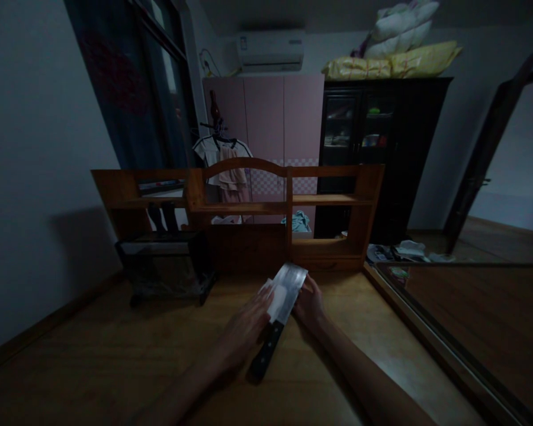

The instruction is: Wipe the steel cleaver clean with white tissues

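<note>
Head cam: our R hand clasps the cleaver by its blade, tilted over the wood surface; our L hand presses a white wipe on it, tho can't tell if those fingers grip. Best we press flat, fingertips off edges. Blade's broad, shiny metal; handle black, riveted; wipe prob. soft.

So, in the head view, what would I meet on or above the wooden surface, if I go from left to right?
Dark knife stand, left hand, cleaver, right hand.
</note>
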Demonstrator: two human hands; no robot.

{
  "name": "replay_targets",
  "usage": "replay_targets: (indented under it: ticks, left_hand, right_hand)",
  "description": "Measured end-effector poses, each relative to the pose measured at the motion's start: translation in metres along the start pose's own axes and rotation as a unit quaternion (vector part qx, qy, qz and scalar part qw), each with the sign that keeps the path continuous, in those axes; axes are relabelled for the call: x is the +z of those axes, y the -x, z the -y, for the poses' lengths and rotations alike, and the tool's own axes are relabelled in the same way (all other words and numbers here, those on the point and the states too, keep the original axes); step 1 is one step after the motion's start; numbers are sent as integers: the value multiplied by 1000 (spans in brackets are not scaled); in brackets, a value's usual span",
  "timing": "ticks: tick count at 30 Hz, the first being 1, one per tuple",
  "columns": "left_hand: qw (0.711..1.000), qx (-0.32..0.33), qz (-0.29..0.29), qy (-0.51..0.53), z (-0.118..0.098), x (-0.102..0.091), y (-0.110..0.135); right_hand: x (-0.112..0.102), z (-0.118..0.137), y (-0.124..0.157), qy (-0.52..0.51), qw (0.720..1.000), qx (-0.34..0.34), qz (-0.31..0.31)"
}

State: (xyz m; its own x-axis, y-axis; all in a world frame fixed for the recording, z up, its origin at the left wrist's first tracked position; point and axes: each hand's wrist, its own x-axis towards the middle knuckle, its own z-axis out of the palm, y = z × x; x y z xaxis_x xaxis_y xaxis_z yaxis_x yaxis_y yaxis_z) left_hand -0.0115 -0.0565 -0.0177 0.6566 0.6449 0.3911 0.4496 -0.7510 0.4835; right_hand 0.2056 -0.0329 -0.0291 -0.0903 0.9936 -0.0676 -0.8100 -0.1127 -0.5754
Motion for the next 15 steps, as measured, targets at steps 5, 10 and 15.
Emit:
replay_targets:
  ticks: [5, 10, 15]
  left_hand:
    - [995, 43, 83, 15, -32, 10, -4]
    - [999, 0, 45, 22, -8, 18, -14]
    - [993, -72, -16, 92, 9, 24, -27]
  right_hand:
    - [4, 0, 1, 6, 1000, -17, -10]
    - [2, 1, 1, 32, 999, -11, -6]
    - [1, -2, 1, 84, 996, -10, 18]
